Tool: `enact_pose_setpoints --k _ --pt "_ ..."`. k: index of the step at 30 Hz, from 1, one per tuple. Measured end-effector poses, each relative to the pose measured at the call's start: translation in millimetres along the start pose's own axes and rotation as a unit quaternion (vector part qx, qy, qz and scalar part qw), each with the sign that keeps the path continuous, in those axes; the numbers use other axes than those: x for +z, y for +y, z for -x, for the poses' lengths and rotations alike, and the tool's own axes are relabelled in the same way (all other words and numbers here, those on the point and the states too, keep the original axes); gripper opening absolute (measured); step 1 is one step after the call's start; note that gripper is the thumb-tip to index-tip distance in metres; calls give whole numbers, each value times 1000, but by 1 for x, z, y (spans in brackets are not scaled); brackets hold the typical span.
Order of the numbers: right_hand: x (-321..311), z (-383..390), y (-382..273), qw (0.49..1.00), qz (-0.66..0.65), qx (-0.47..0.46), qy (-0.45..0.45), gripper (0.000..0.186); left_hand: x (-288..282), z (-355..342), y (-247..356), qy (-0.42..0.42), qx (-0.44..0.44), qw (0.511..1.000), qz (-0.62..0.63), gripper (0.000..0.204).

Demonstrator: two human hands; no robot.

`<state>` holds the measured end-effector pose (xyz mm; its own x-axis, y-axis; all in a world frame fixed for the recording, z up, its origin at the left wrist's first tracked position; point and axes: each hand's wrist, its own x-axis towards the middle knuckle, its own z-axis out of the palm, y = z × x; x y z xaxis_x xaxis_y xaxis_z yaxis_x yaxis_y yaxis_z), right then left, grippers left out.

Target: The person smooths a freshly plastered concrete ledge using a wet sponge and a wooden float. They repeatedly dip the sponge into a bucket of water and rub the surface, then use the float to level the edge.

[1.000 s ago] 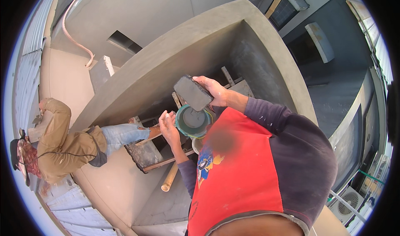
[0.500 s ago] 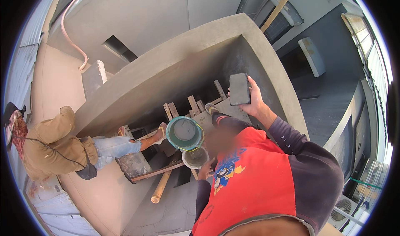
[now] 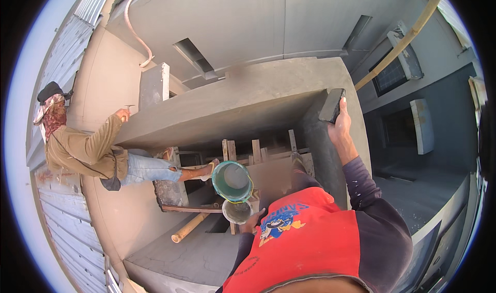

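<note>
My right hand (image 3: 339,122) grips a dark grey rectangular block (image 3: 331,105), perhaps a sponge or float; its exact kind is unclear. The block is tilted against the inner far-right corner of the grey plastered wall (image 3: 268,76), just below its top edge. My left hand (image 3: 251,224) is low, beside the rim of a small pale bucket (image 3: 237,212). Its fingers are partly hidden, so I cannot tell whether it holds that rim. Just beyond stands a larger teal bucket (image 3: 219,182) with a yellow handle, holding grey liquid or wet mix.
At the left a person (image 3: 85,148) in a brown jacket stands astride the gap, a small tool in one raised hand (image 3: 123,114). Wooden boards (image 3: 257,151) stick up inside the walled space. Bamboo poles (image 3: 190,227) lie near and lean at the far right. A pink hose (image 3: 135,32) hangs at far left.
My right hand has reached farther out, bringing the block from in front of me to the wall corner. The view has shifted. The other person's hand, with a small tool, now extends toward the wall.
</note>
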<state>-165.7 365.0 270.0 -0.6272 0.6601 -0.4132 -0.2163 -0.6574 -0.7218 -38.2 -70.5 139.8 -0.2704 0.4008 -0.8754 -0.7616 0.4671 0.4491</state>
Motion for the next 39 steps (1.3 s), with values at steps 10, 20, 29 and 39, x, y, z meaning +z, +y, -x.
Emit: enact_pose_setpoints --k 10,20,29,39 --pt "59 -206 112 520 764 -319 -209 46 63 -46 3 269 -26 962 28 91" --pt "64 -166 198 388 677 -419 -465 48 93 -140 -12 148 -220 963 -45 135" --pt "114 -193 221 415 709 -432 -372 41 69 -193 -2 133 -338 893 -264 119" --pt "137 -200 237 440 715 -428 -335 38 47 -195 -16 121 -343 906 -219 117"
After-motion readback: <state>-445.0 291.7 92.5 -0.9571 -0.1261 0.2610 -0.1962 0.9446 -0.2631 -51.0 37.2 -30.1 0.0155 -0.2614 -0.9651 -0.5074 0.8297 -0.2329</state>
